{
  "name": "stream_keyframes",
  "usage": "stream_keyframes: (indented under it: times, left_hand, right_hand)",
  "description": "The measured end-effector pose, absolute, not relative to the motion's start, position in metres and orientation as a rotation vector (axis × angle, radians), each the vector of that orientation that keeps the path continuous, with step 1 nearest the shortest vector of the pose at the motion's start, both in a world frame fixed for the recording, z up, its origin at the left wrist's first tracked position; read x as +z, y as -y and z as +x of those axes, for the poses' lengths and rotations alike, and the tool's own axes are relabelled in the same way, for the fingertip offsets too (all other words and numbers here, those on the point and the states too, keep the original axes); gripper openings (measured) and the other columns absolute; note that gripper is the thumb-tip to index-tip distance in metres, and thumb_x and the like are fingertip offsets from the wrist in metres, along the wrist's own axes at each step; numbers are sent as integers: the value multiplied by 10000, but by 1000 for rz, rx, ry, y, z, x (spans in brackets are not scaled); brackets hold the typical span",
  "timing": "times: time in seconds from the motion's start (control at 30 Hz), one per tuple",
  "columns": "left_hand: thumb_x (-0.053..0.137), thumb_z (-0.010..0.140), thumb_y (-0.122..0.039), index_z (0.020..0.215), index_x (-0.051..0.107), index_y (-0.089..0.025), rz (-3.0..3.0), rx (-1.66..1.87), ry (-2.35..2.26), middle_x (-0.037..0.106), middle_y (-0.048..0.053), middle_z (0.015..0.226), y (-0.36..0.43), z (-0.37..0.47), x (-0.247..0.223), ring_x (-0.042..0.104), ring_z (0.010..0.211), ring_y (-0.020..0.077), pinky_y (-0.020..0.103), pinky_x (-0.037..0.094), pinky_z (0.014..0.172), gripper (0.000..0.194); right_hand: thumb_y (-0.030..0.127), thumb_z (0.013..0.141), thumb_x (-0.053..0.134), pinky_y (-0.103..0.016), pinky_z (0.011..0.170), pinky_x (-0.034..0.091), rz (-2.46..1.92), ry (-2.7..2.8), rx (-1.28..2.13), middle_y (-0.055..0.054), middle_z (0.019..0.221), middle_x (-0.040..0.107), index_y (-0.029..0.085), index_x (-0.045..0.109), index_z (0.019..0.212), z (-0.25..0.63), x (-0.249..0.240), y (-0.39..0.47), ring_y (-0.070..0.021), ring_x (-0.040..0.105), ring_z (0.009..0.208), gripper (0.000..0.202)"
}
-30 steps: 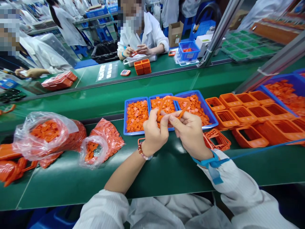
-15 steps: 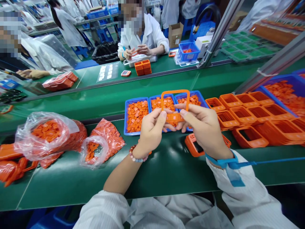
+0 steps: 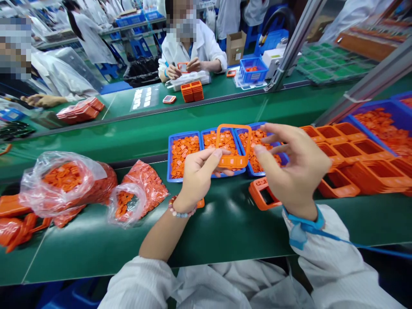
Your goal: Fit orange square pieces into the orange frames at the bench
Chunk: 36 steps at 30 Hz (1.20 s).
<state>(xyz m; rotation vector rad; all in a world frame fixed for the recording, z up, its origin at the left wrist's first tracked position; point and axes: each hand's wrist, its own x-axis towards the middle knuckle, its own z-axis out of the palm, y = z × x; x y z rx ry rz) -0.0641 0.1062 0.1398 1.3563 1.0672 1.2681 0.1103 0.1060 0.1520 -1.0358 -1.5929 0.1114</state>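
My left hand (image 3: 201,169) grips an orange plastic frame (image 3: 234,162) by its lower left corner, thumb in front and fingers behind. The frame is held upright above the table, its open window facing me. To the right of it, my right hand (image 3: 294,165) is off the frame, with thumb and fingers apart and nothing seen between them. Behind the frame stand three blue bins of small orange parts: a left bin (image 3: 169,159), a middle bin (image 3: 240,171) and a right bin (image 3: 286,159). Below my right hand lies a thicker orange frame (image 3: 256,198), partly covered by that hand.
Stacks of orange frames (image 3: 370,178) fill the right side, before a large blue bin (image 3: 357,122). Two plastic bags, a big one (image 3: 106,180) and a small one (image 3: 149,189), hold orange parts at left. A slanted metal post (image 3: 357,92) rises at right. A co-worker (image 3: 206,47) sits opposite.
My right hand has let go of the orange frame and moved right, its fingers spreading. My left hand keeps the frame, which has shifted slightly left and turned a little.
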Motion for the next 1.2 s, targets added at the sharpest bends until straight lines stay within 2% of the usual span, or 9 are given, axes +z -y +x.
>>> stream_keyframes:
  times: [0.1, 0.23, 0.37, 0.5, 0.63, 0.8, 0.93, 1.07, 1.2]
  left_hand:
    - [567, 936, -484, 916, 766, -179, 1427, 1267, -1061, 741, 49, 753, -106, -68, 143, 691, 552, 159, 246, 517, 480, 364]
    - [536, 950, -505, 806, 754, -186, 1636, 1214, -1107, 691, 26, 665, -104, -80, 152, 667, 614, 168, 264, 519, 523, 413]
    - [528, 947, -534, 681, 694, -185, 1853, 1173, -1285, 611, 10, 554, -107, -101, 160, 632, 580, 164, 260, 473, 503, 468]
    - [575, 936, -486, 763, 695, -184, 1846, 1351, -1449, 669, 25, 642, -111, -122, 164, 671, 661, 165, 244, 484, 532, 367]
    - [583, 942, -436, 842, 705, -177, 1824, 1417, -1477, 686, 23, 674, -109, -134, 165, 664, 626, 147, 245, 507, 551, 303]
    - [604, 931, -412, 869, 719, -174, 1828, 1434, -1447, 667, 13, 637, -106, -138, 166, 659, 601, 143, 240, 510, 541, 271]
    - [600, 927, -434, 879, 725, -176, 1846, 1437, -1446, 689, 21, 660, -106, -139, 166, 658, 587, 145, 240, 520, 536, 291]
    - [617, 917, -407, 888, 735, -178, 1857, 1436, -1453, 713, 25, 683, -108, -137, 167, 667, 605, 155, 241, 516, 541, 260]
    - [631, 907, -357, 885, 743, -179, 1861, 1419, -1470, 719, 23, 681, -110, -132, 167, 680, 615, 166, 241, 501, 539, 212]
  right_hand:
    - [178, 825, 731, -461, 882, 555, -876, 1894, -108, -68, 1022, 774, 247, 725, 1048, 106, 155, -94, -281, 705, 978, 234]
    - [172, 867, 694, -433, 850, 574, -876, 2013, -36, -27, 1075, 771, 313, 732, 1038, 97, 151, -81, -265, 717, 980, 225]
    - [143, 860, 697, -391, 822, 573, -814, 2003, 129, -30, 1019, 774, 290, 727, 1018, 84, 134, -70, -225, 720, 916, 217]
    - [147, 894, 653, -350, 805, 540, -751, 2233, 331, -53, 1025, 764, 205, 714, 1001, 57, 93, -55, -199, 687, 896, 137]
    - [152, 934, 590, -322, 714, 476, -786, 2616, 414, -59, 980, 763, 191, 734, 964, 24, 45, -51, -195, 661, 867, 152]
    - [149, 923, 601, -316, 772, 464, -911, 2754, 543, -70, 987, 745, 190, 733, 1006, 4, 19, -63, -206, 647, 926, 162]
    - [177, 920, 602, -317, 806, 483, -940, 2779, 559, -78, 1052, 722, 188, 726, 1046, 6, 28, -64, -215, 638, 982, 177]
    - [209, 929, 594, -321, 797, 502, -846, 2779, 422, -89, 1149, 708, 190, 689, 1167, 29, 65, -53, -218, 638, 982, 257]
    - [223, 965, 540, -302, 766, 499, -730, 2722, 227, -75, 1019, 749, 194, 702, 1089, 92, 113, -55, -182, 672, 876, 206]
